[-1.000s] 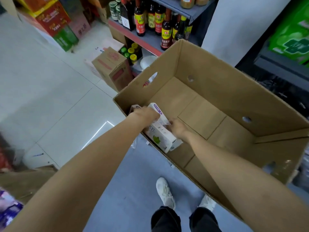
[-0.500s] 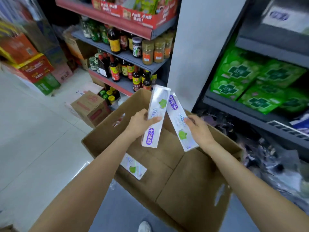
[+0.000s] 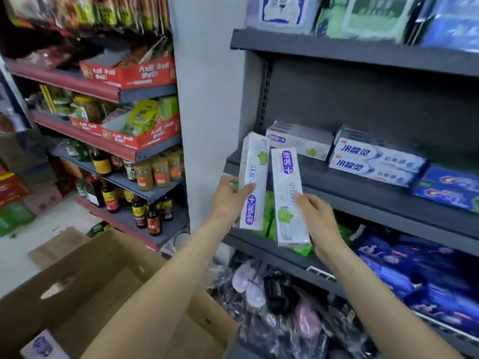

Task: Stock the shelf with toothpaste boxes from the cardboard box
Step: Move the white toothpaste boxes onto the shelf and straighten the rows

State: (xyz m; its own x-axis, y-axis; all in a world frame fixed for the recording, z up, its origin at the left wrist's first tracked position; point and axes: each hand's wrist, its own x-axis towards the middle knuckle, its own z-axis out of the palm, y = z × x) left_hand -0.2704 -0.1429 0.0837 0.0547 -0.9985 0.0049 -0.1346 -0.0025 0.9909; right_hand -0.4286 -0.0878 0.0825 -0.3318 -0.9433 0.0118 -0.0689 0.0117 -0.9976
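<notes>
The dark grey shelf unit [image 3: 363, 55] filled the right half of the frame, its middle shelf [image 3: 388, 200] running from the centre down toward the right edge. The front strip of that shelf lay bare along its lip, and the back panel above the stock was open — room enough over the boxes already there. On it, toward the back, sat one stack of matching white-and-purple toothpaste boxes [image 3: 300, 141]; just right of it, two white-and-blue boxes [image 3: 375, 161] lay stacked, and further right two darker blue boxes [image 3: 448, 190] reached the frame edge.

The cardboard box [image 3: 85, 288] occupied the lower left, its top open; one white toothpaste box [image 3: 41, 345] showed in its bottom corner at the lower edge of the frame.

At the centre, before the shelf's front edge, two toothpaste boxes were held upright, side by side and nearly touching. The left hand [image 3: 228, 198] gripped the left toothpaste box [image 3: 252, 182] with thumb across its face and fingers curled behind. The right hand [image 3: 318, 216] clasped the right toothpaste box [image 3: 289, 198] — fingers wrapped on its right side, fingertips on its front.

Left of a white pillar [image 3: 207, 112], red-edged shelves [image 3: 108, 143] carried bottles and jars.
</notes>
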